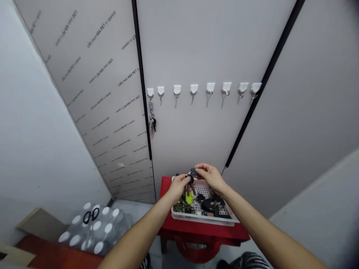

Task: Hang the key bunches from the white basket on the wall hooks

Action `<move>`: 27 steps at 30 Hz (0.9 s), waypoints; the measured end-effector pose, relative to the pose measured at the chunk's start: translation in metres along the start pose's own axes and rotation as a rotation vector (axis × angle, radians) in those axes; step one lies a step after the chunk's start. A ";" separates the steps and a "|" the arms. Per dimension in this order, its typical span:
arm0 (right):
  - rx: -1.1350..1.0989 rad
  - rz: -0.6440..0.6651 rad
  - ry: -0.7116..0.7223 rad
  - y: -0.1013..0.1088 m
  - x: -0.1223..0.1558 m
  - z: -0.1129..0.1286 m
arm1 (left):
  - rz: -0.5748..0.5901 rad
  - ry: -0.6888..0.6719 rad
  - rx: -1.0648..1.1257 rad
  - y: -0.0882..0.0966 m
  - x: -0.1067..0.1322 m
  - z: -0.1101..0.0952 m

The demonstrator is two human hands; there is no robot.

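Note:
A bunch of keys (188, 187) on a ring hangs between my two hands, over a white perforated basket (204, 220). My left hand (178, 186) pinches the keys by a black key head near the ring. The fingers of my right hand (209, 175) are closed on a dark fob (194, 171) joined to the same ring. Below them the basket holds a mix of keys and fobs, among them a yellow-green piece (190, 198) and a black looped item (209, 205). Smaller items there are too jumbled to make out.
A row of white hooks (194, 89) runs along the cabinet door; another key bunch (152, 123) hangs from the leftmost. Under the basket is a red surface (202, 228). White-capped bottles (97, 226) with black-handled scissors (91, 216) on top stand at lower left.

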State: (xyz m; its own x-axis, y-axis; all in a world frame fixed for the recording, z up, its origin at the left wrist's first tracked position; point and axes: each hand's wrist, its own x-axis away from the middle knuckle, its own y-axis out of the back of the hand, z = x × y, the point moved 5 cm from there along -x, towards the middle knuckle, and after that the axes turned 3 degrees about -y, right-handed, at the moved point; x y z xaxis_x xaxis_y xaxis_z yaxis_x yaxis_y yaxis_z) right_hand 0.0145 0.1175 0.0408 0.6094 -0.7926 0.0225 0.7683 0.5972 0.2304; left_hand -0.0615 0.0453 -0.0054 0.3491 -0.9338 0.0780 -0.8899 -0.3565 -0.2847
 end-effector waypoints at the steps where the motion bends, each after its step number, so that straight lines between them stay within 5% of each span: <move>1: 0.109 -0.024 0.066 0.001 0.001 0.002 | -0.016 0.064 0.076 0.001 0.000 0.003; 7: 0.647 -0.030 0.579 -0.014 0.021 0.006 | -0.154 0.148 0.284 0.006 -0.001 0.004; 11: 0.848 0.045 0.702 -0.026 0.027 -0.001 | -0.038 0.216 0.360 -0.002 0.000 -0.001; 19: 1.046 0.098 0.689 -0.028 0.026 0.004 | 0.090 0.295 0.328 -0.003 0.002 0.000; 23: 0.734 0.005 0.506 -0.016 0.013 0.003 | 0.004 0.198 0.213 0.006 0.001 -0.003; 27: 0.290 -0.047 0.281 -0.010 -0.008 0.009 | -0.062 -0.145 -0.121 0.009 -0.005 -0.025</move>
State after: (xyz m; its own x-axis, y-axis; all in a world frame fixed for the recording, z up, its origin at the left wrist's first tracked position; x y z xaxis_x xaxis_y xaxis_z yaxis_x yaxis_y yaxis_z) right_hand 0.0005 0.1170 0.0472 0.6355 -0.7297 -0.2525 0.7341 0.4695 0.4906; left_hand -0.0788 0.0456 0.0151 0.4355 -0.8989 -0.0487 -0.8910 -0.4227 -0.1657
